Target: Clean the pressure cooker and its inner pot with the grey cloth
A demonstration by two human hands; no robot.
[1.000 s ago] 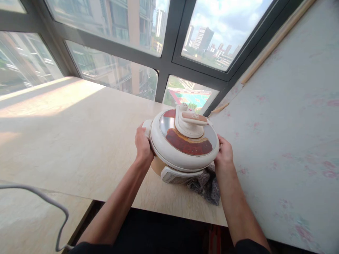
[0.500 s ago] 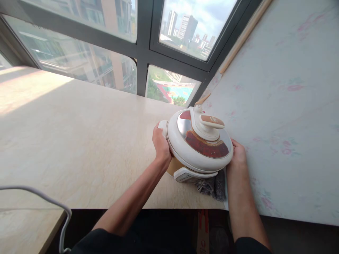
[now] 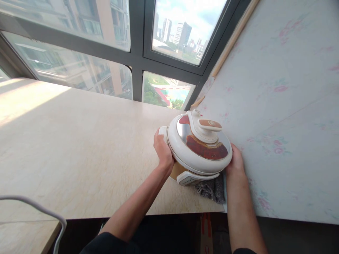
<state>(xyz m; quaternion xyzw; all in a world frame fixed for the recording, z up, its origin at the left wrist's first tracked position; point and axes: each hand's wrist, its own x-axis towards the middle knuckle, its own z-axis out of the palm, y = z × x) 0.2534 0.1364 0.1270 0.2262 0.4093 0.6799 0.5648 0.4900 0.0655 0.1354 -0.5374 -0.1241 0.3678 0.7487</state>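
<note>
A cream electric pressure cooker (image 3: 199,148) with a shiny reddish lid and a top handle stands on the beige countertop (image 3: 79,141), close to the wall on the right. My left hand (image 3: 162,150) grips its left side handle. My right hand (image 3: 234,160) is pressed against its right side, fingers hidden behind the lid rim. A grey cloth (image 3: 212,188) lies under the cooker's front right.
A flowered wall (image 3: 278,106) runs along the right, almost touching the cooker. Dark-framed windows (image 3: 137,60) close the far side of the counter. A white cable (image 3: 39,211) curves at the lower left. The counter's front edge is near my arms.
The cooker, held in both hands, has shifted right toward the wall compared with a second ago, and the view has turned with it. Little differs from half a second ago.
</note>
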